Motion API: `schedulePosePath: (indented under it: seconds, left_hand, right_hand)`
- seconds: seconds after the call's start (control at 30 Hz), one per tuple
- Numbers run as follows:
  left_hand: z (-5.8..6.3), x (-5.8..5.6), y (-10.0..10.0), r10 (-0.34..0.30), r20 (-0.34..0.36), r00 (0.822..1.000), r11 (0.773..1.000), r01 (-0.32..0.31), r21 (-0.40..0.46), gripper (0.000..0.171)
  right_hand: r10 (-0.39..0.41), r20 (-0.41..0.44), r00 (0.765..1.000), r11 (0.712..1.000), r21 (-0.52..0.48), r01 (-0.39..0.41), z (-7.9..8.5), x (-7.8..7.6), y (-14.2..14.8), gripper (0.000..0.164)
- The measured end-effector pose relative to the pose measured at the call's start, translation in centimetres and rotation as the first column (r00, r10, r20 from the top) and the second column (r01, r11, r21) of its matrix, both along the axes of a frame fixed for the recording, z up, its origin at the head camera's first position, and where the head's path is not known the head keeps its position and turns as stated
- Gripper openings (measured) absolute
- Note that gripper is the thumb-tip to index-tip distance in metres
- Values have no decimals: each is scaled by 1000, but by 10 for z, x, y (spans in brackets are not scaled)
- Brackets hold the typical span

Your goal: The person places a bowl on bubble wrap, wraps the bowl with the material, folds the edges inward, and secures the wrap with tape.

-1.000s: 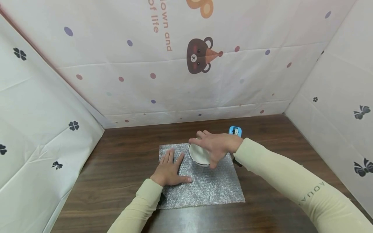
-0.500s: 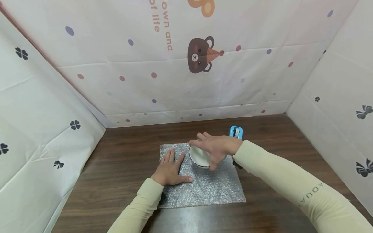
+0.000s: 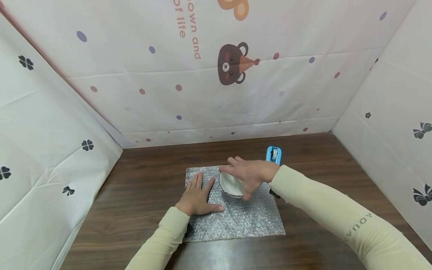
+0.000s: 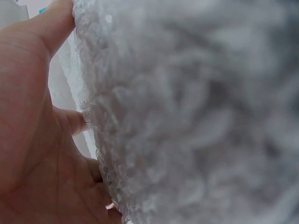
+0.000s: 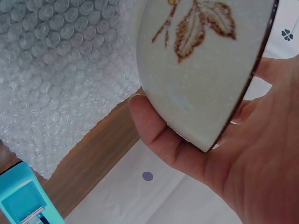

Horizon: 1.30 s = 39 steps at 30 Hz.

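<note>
On dark wood (image 3: 145, 187), between printed sheets (image 3: 162, 105): pressing wrap (image 3: 246, 221) flat with spread left hand (image 3: 197, 197), likely against slipping; gripping bowl (image 3: 231, 185) from above with right hand (image 3: 248, 172), presumably for steadiness, over wrap's far half.

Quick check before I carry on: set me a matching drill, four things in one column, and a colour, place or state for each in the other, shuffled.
Things:
1. left hand
2. right hand
3. wrap
4. tape dispenser

Descriptions:
A. blue
B. holding the bowl
C. a bubbled sheet laid on the table
D. lying with fingers spread

Right pairs: 1-D, 2-B, 3-C, 4-A
</note>
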<state>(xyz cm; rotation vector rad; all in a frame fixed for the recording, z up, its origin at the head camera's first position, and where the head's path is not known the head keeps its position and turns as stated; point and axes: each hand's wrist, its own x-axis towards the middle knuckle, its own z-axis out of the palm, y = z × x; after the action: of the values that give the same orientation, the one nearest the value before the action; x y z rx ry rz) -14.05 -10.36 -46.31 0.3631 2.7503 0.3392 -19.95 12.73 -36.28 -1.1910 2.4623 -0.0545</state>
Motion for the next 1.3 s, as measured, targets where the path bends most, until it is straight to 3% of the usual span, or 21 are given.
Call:
schedulePosePath:
  seconds: [1.3]
  left_hand:
    - [0, 2, 2, 2, -19, 1000, 1000, -2, 2, 111]
  right_hand:
    - [-3, -1, 1000, 999, 50, 3, -12, 3, -4, 124]
